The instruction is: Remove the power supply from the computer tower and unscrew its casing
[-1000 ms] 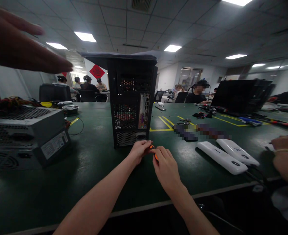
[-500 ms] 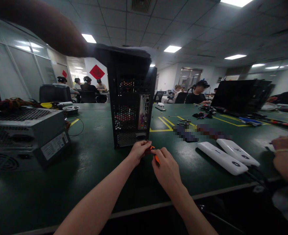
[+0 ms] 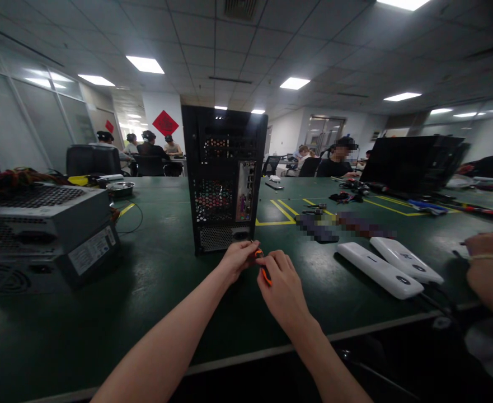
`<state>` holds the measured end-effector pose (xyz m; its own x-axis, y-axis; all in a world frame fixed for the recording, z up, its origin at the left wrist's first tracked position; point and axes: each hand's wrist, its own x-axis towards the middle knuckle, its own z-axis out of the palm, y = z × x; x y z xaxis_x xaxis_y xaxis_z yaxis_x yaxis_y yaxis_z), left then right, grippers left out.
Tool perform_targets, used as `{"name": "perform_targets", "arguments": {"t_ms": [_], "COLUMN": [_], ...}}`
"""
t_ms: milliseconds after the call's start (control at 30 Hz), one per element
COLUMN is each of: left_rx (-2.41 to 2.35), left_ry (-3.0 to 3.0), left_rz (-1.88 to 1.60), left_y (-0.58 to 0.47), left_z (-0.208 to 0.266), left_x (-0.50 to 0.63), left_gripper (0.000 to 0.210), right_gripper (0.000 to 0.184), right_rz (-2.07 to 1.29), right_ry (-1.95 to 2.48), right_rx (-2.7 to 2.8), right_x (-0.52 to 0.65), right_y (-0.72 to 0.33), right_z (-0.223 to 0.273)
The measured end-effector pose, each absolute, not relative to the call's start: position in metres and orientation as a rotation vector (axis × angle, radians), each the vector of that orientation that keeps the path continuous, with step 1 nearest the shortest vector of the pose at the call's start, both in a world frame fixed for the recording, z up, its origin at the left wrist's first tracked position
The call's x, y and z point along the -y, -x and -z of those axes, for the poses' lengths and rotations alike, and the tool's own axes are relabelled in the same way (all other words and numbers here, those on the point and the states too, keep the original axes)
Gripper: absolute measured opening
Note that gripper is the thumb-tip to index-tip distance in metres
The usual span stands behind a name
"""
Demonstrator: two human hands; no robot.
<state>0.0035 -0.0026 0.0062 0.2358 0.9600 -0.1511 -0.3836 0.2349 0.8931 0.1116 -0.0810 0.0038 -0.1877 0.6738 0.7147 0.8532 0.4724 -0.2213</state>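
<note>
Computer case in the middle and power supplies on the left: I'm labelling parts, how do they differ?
The computer case is black; the power supplies are grey. The computer case stands tall; the power supplies lie low, one atop the other. Both have perforated panels and rest on the green table.

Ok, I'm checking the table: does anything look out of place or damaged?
Mostly no: the tall black computer tower stands upright, no damage visible. Only the multicoloured wires at the top of the stacked grey metal power supplies on the left look untidy, being tangled.
</note>
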Motion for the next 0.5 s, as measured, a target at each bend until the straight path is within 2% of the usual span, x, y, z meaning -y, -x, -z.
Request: {"name": "perform_targets", "arguments": {"t_ms": [167,300,500], "left_rx": [-0.848,-0.845,-0.828], "left_ry": [-0.817,-0.783,-0.741], "left_rz": [-1.11,-1.102,-1.114], "left_y": [-0.0052,-0.0051,-0.0078], "left_z": [-0.0069,-0.0095,-0.0104], "left_x": [0.0006,0.001,0.0036], "left_gripper": [0.008,0.011,0.011], "right_gripper": [0.021,0.016,0.019], "right_rz": [0.237,0.147,0.286], "right_ry": [1.335,1.432,1.377], "right_rx": [1.865,1.851,1.903], "right_x": [0.0816,0.0827,0.0817], "right_y": [-0.1105,-0.1093,-0.1107], "right_z": [-0.0047,-0.0039,-0.002]}}
